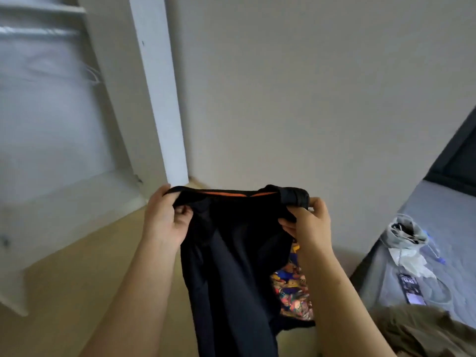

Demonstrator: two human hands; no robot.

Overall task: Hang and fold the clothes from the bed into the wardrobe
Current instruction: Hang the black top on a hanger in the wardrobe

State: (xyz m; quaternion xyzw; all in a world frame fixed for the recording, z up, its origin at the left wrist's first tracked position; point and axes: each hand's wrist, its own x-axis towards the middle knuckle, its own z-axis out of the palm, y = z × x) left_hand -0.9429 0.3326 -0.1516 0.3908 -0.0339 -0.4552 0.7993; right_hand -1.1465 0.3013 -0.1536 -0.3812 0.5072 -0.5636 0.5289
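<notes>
Wardrobe, open, left | left hand, fingers curled round collar edge | black garment, printed, hanging between hands above floor | right hand, pinching bunched shoulder | bed, right | advice: unbunch shoulder, level collar.

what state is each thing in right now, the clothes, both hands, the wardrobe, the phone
black garment, held up, hanging down, colourful print partly showing
left hand, grips the garment's top edge
right hand, grips the bunched top edge
wardrobe, open
grey garment, crumpled on the bed
phone, lying flat on the bed, screen lit
</notes>
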